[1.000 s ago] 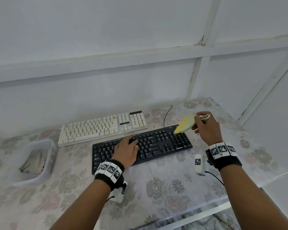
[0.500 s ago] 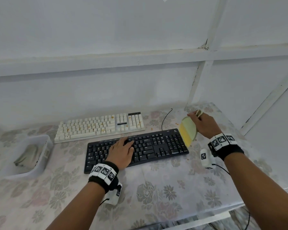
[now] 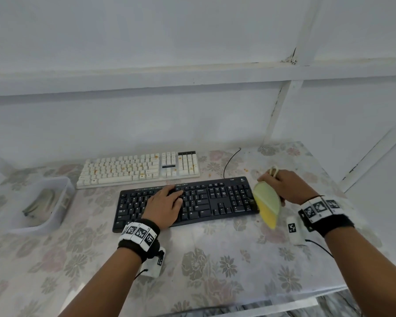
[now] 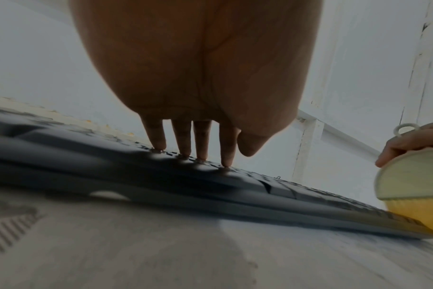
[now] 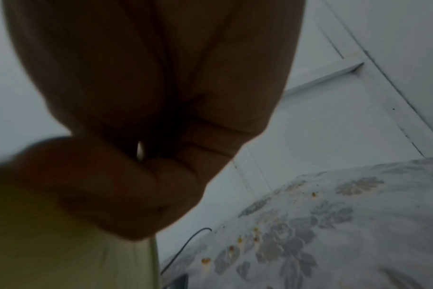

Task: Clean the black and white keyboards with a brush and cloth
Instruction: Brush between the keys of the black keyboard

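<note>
Yellow bristles of the brush [image 3: 268,205] are meeting the right end of the black keyboard [image 3: 192,202], at its near right corner, and that contact is what the coming stroke is hinging on. The keyboard is lying with its long axis running left to right across the flowered tabletop [image 3: 215,259], so from the brush the unswept keys are stretching away to the left, toward the left hand [image 3: 164,205]. The right hand [image 3: 286,187] is the nearer one to that end, its fingers curling tightly around the brush's handle, whose loop is poking out behind the knuckles. The left hand is lying flat on the middle keys, fingers [image 4: 181,140] straight and slightly spread, tips pressing down (steadying the board, I would judge, so it is not sliding under the brush).

Behind, just beyond the black keyboard's far edge, the white keyboard [image 3: 138,168] is lying parallel, orange crumbs speckling its keys; more crumbs are dotting the tabletop to the right of the black cable [image 3: 230,162]. A clear plastic tub [image 3: 55,202] is sitting well off to the left with something greyish bunched inside; it is probably the cloth, though it is too dim to be sure.

The right wrist view is dark and blurred, showing little beyond the closed fist and a greenish smear of brush. Whether crumbs are remaining on the black keys is hard to make out.
</note>
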